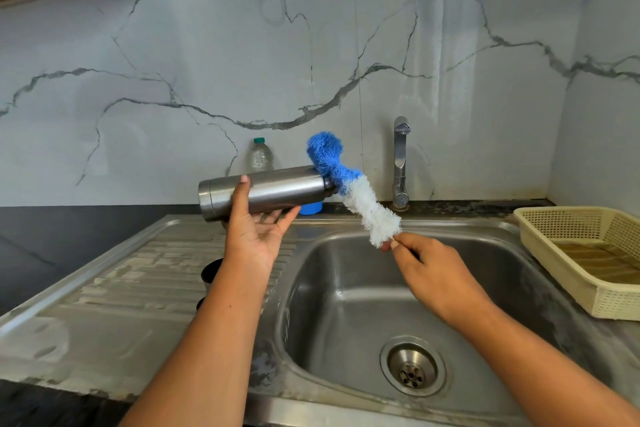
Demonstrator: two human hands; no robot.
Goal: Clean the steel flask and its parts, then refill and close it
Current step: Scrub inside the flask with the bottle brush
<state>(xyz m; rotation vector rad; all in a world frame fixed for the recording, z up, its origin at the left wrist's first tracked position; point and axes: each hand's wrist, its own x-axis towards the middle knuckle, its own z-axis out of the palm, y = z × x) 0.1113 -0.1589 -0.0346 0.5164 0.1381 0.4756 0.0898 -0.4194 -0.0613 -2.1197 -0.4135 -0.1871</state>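
A: What is seen nearest?

B: The drain (412, 366) is seen at 5 o'clock in the sink (346, 291). The ribbed drainboard (121, 288) is at 8 o'clock. Two dark round items (210, 270) on it are mostly hidden by the left forearm, and what they are cannot be told.

A: And what is placed around the basin?

B: A cream basket (571, 274) is set at 3 o'clock on the counter. Farther back, a blue container (313, 208) is partly covered by the flask. A plastic bottle (259, 156) is stood behind it at 12 o'clock. The tap (401, 163) is mounted at 1 o'clock before the marbled wall (173, 62).

A: How are the hands occupied?

B: They are held well apart. The steel flask (277, 189) is gripped above the sink's far-left edge by the left hand (256, 229), thumb over it and fingers beneath. The bottle brush (367, 208) is pinched at its bristle base by the right hand (426, 263).

A: How is the flask laid?

B: Its long axis is laid nearly level, with the base at 9 o'clock and the mouth at 3 o'clock, slightly raised. The brush's blue end is bent against the mouth. Whether it is entered cannot be told.
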